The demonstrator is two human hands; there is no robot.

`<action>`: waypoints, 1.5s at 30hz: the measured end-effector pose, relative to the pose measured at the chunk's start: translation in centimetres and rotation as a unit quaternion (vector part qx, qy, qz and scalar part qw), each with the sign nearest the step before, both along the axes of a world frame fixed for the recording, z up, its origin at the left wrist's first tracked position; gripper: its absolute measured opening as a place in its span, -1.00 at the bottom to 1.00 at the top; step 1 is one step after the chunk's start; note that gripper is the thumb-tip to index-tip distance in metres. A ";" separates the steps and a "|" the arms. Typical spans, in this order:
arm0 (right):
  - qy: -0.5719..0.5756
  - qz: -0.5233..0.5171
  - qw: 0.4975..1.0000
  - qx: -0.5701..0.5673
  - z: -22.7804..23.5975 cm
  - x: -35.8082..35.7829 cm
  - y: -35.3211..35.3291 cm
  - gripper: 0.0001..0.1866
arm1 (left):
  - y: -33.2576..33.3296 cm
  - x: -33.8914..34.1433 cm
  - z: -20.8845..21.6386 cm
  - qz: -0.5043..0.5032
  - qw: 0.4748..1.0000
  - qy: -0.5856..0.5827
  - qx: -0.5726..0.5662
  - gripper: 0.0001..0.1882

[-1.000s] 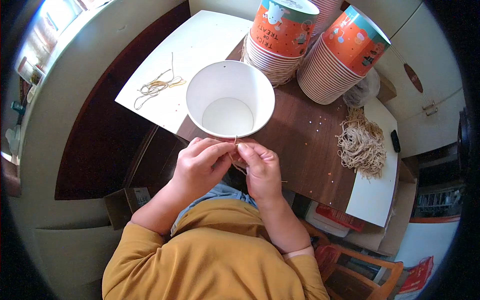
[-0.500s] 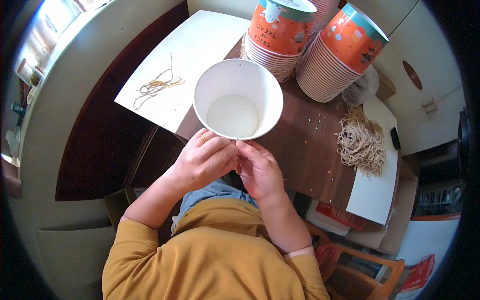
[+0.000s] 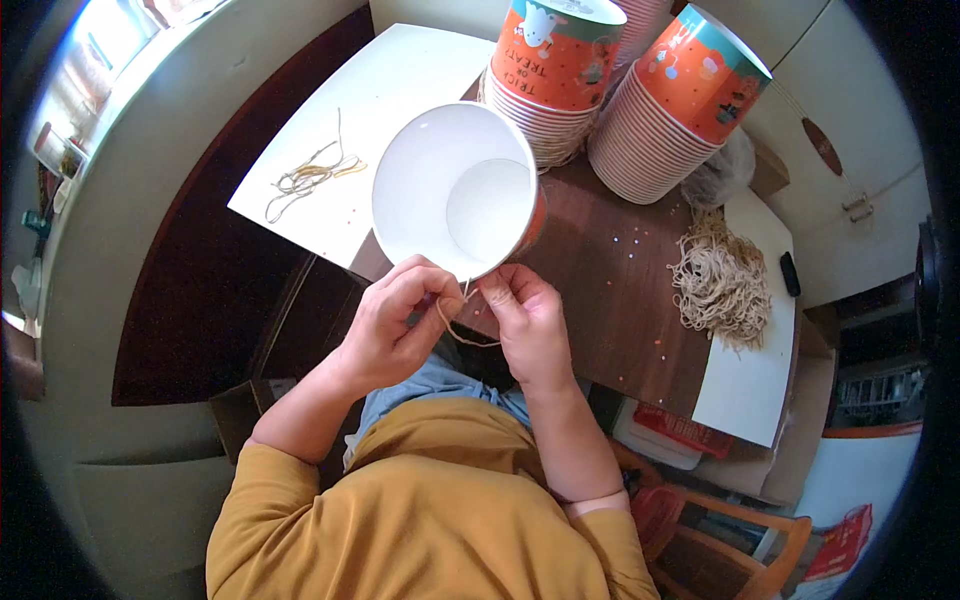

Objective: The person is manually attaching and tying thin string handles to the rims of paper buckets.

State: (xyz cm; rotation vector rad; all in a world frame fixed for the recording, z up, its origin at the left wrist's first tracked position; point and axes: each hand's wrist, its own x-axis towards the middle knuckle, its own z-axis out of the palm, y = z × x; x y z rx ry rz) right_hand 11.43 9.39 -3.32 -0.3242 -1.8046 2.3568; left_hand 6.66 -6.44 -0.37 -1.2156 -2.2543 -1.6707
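Pinching a thin string (image 3: 472,342) between thumb and forefinger of the left hand (image 3: 395,318), right at the near rim of a bucket (image 3: 420,190). Holding the right hand (image 3: 535,320) just across from it, thumb and fingertips close together beside the string; hard to tell there a firm grip from a mere touch. With the string at the rim between both hands, then sagging below in an open loop from left to right. With the bucket straight ahead, just beyond the fingertips, mouth up and tipped leftward, long axis slanting down and rightward to the base; about equally near to either hand. With a tangled string bundle (image 3: 735,290) well apart to the right on the table (image 3: 610,310), and stacked orange buckets (image 3: 650,150) farther ahead.
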 end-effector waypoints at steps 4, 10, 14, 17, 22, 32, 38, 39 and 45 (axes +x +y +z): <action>0.002 -0.021 0.991 0.136 -0.4 -0.3 0.4 -0.72 | 0.6 0.2 0.3 0.021 0.998 -0.062 -0.003 -0.96; -0.025 -0.020 0.995 0.090 -0.9 0.2 1.0 -0.68 | 1.0 -0.2 0.7 0.105 0.994 0.034 -0.019 -0.92; 0.047 -0.113 0.903 0.411 1.8 1.8 0.8 -0.71 | 1.4 -0.6 1.0 0.074 0.997 -0.007 -0.021 -0.94; 0.204 -0.218 0.768 0.566 2.3 1.9 1.4 -0.68 | 1.6 -0.6 1.4 0.051 0.998 -0.046 -0.011 -0.95; 0.240 -0.158 0.766 0.574 2.9 0.6 1.1 -0.61 | 2.0 -0.9 1.3 0.035 0.998 -0.043 0.004 -0.97; 0.268 -0.193 0.729 0.600 1.5 -0.8 0.1 -0.79 | 1.2 -1.0 1.4 0.049 0.997 -0.053 0.023 -0.96; 0.288 -0.189 0.739 0.578 1.9 -1.1 -0.4 -0.83 | 0.7 -1.0 1.5 0.047 0.998 -0.042 0.030 -0.95; 0.295 -0.184 0.740 0.576 1.9 -1.1 -0.4 -0.84 | 0.7 -0.9 1.5 0.050 0.998 -0.030 0.038 -0.95; 0.284 -0.192 0.729 0.593 1.6 -1.7 0.4 -0.86 | 0.6 -0.1 2.6 0.068 0.995 0.020 0.074 -0.93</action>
